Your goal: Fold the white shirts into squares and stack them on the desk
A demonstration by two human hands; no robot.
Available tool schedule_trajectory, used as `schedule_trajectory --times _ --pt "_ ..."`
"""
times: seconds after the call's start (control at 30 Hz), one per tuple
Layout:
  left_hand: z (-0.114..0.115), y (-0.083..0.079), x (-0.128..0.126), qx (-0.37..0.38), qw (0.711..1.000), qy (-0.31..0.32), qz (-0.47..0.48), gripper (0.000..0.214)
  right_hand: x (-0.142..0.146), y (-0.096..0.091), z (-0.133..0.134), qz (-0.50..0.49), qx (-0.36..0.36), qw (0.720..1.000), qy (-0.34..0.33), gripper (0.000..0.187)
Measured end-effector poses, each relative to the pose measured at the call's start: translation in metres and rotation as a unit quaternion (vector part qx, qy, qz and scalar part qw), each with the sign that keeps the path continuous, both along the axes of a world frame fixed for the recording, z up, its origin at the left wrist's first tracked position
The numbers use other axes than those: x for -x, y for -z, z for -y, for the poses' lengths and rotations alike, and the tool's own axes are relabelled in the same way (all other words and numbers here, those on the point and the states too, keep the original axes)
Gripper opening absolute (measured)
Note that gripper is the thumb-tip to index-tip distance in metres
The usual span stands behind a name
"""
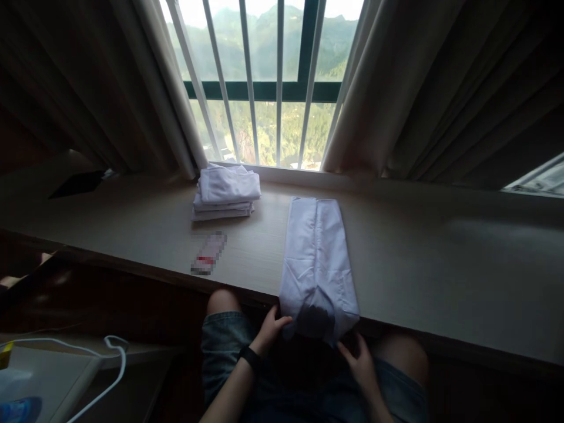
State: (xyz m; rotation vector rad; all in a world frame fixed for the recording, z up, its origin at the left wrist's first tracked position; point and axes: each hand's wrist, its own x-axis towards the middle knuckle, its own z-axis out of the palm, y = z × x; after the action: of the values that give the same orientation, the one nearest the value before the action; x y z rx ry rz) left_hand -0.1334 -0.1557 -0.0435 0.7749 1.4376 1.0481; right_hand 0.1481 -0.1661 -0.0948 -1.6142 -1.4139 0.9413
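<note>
A white shirt (318, 247), folded into a long strip with a seam down its middle, lies on the pale tabletop (414, 264). Its near end hangs over the front edge, where a dark round shadow or opening shows. At the near left corner, my left hand (272, 329) is closed on the cloth, thumb on top and fingers partly hidden below. My right hand (359, 355) pinches the near right corner from underneath, in dim light. To the left stands a stack of folded white clothes (227, 194).
A blurred-out phone-shaped object (209, 252) lies left of the shirt. A dark flat item (79, 183) is at the far left. Behind the table are a barred window (264, 91) and curtains (361, 129). A white hanger (115, 364) sits at lower left.
</note>
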Motion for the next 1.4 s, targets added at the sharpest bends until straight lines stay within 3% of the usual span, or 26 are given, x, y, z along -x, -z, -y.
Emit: schedule_trajectory --times 0.17,0.27,0.37,0.47,0.63,0.7,0.8,0.9,1.07,1.17,1.27,1.33,1.4 --pt "0.007 -0.01 -0.002 0.041 0.996 0.057 0.055 0.06 0.012 -0.019 -0.012 -0.191 0.121 0.974 0.015 0.072" --pt "0.018 -0.01 -0.003 0.046 0.991 0.063 0.106 0.059 0.011 -0.036 0.001 -0.311 0.154 0.938 -0.005 0.071" --pt "0.028 -0.01 -0.006 0.085 0.986 0.045 0.139 0.066 0.009 -0.05 0.015 -0.365 0.182 0.913 0.001 0.066" --pt "0.038 -0.014 -0.009 0.12 0.981 0.047 0.143 0.071 0.011 -0.054 0.023 -0.373 0.21 0.904 0.002 0.063" --pt "0.053 -0.029 -0.013 0.119 0.976 0.085 0.161 0.06 0.018 -0.048 0.026 -0.328 0.189 0.922 0.085 0.06" --pt "0.057 -0.036 -0.014 0.122 0.98 0.07 0.141 0.058 0.021 -0.049 0.03 -0.346 0.19 0.916 0.073 0.058" --pt "0.062 -0.049 -0.015 0.126 0.981 0.038 0.14 0.054 0.024 -0.056 0.036 -0.414 0.215 0.885 0.014 0.056" --pt "0.069 -0.066 -0.012 0.133 0.969 0.024 0.209 0.047 0.025 -0.065 0.038 -0.458 0.242 0.855 -0.003 0.056" --pt "0.078 -0.089 0.001 0.175 0.919 0.064 0.348 0.049 0.028 -0.08 0.03 -0.441 0.216 0.871 0.031 0.061" --pt "0.085 -0.094 0.012 0.136 0.908 0.075 0.39 0.05 0.031 -0.095 0.024 -0.427 0.206 0.879 0.051 0.062" --pt "0.097 -0.094 0.03 0.088 0.898 0.104 0.417 0.046 0.036 -0.115 0.019 -0.434 0.231 0.869 0.057 0.059" --pt "0.106 -0.095 0.043 0.059 0.903 0.132 0.404 0.045 0.039 -0.126 0.015 -0.459 0.239 0.854 0.059 0.055" --pt "0.113 -0.1 0.053 0.038 0.92 0.161 0.356 0.058 0.042 -0.132 0.011 -0.476 0.246 0.841 0.072 0.05"
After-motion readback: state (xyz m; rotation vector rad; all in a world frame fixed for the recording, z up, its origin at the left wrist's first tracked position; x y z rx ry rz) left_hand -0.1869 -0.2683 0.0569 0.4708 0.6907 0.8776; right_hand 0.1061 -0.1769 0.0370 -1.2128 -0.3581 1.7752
